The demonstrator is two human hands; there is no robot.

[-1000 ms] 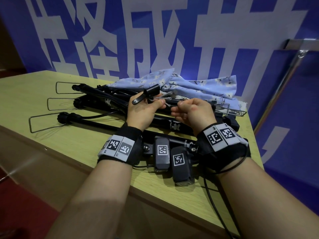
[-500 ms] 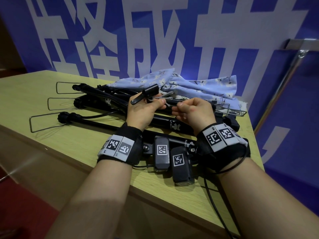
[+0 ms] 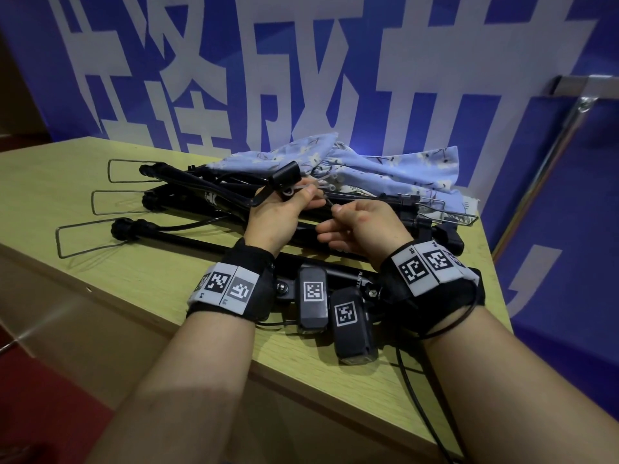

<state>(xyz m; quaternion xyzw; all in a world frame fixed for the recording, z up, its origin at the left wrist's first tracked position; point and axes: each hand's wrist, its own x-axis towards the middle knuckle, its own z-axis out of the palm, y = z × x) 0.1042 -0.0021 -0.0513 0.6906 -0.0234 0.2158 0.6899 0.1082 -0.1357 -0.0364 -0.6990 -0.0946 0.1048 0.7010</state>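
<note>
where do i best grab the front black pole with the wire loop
Grip the front black pole mid-shaft, from above on the near side: it lies flat on the table, that stretch is bare, and other poles crowd its far side.

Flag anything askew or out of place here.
The cloth lies crumpled over the far end of the rods; a cable trails off the table edge. The left hand grips a clip, right hand pinches a wire.

Blue floral cloth [image 3: 385,169], black rods [image 3: 207,239]
</note>
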